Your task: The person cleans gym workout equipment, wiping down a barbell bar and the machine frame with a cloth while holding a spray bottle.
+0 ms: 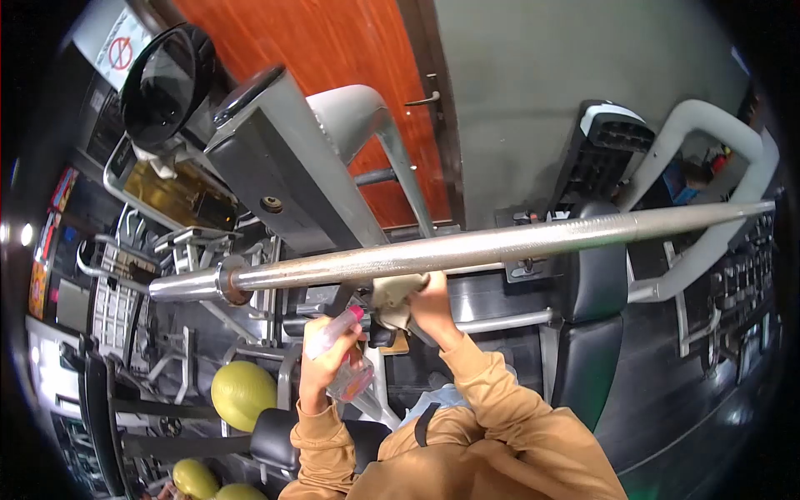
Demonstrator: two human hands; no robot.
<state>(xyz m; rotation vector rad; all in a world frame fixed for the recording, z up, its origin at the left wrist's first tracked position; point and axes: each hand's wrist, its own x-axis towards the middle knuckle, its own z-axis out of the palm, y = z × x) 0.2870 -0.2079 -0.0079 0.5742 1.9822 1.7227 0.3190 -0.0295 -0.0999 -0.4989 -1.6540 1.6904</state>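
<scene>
A long metal barbell (450, 250) crosses the view just above both hands, with a rusty collar near its left end. My left hand (323, 354) is wrapped round a clear spray bottle (352, 379) with a pink nozzle, held below the bar. To its right, my right hand (433, 312) grips a pale cloth (392, 300) close under the bar; whether the cloth touches the metal cannot be made out. The cloth hangs down between the two hands.
A grey machine frame (292, 158) rises behind the bar, before an orange-brown door (333, 42). A black padded bench (587, 358) stands at right. Green exercise balls (243, 396) lie at lower left. Dumbbells are racked at far right.
</scene>
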